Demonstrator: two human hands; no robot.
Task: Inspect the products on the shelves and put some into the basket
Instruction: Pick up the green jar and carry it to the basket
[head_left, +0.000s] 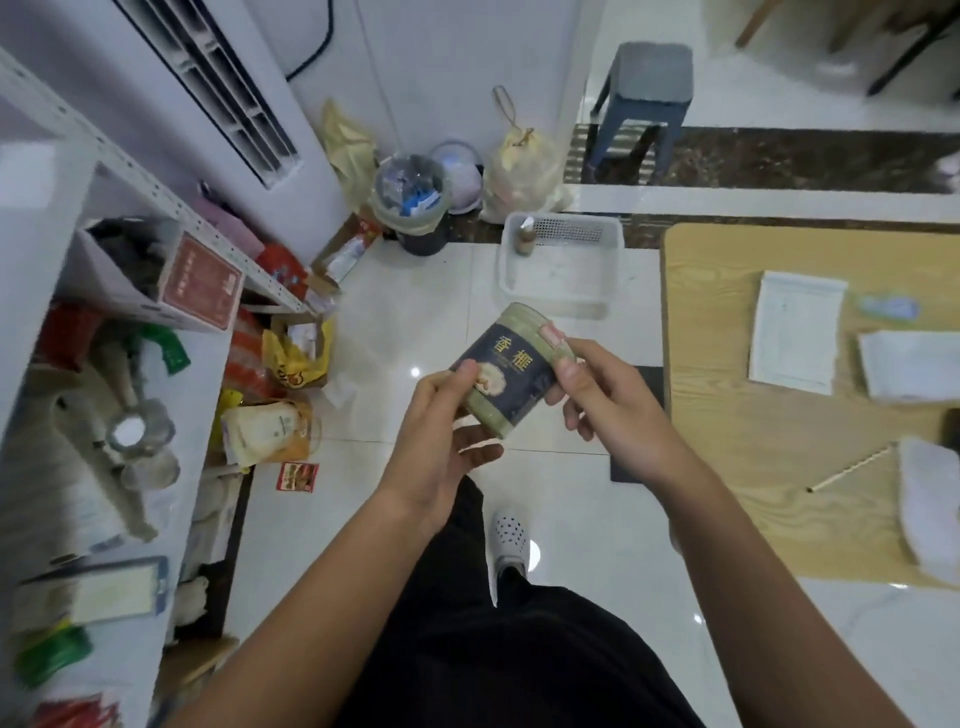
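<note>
— Over the shiny white floor tiles, at about waist height, what was the person holding?

— A round olive-green can with a dark blue label and gold characters (511, 366), tilted, lid end pointing away toward the basket. Both hands were on it: the left hand (441, 431) cupped the lower end, thumb pressed on the label, fingers curled underneath; the right hand (605, 395) pinched the upper part near the lid between thumb and fingers.

— And the basket?

— A white plastic basket with perforated walls (563, 262) stood on the floor just beyond the can, near the corner of the light wooden table (727, 415). In it stood one small brown bottle with a pale cap (525, 238), upright in the far left corner. I couldn't make out anything else in there.

— Other containers?

— A dark round bin lined with a bag (415, 208), full of mixed rubbish, stood against the wall, with a tied pale plastic bag (522, 176) beside it. On the white metal shelf unit (156, 192) to the left sat an open white carton with a red panel (200, 283), its contents too dark and blurred to tell.
</note>
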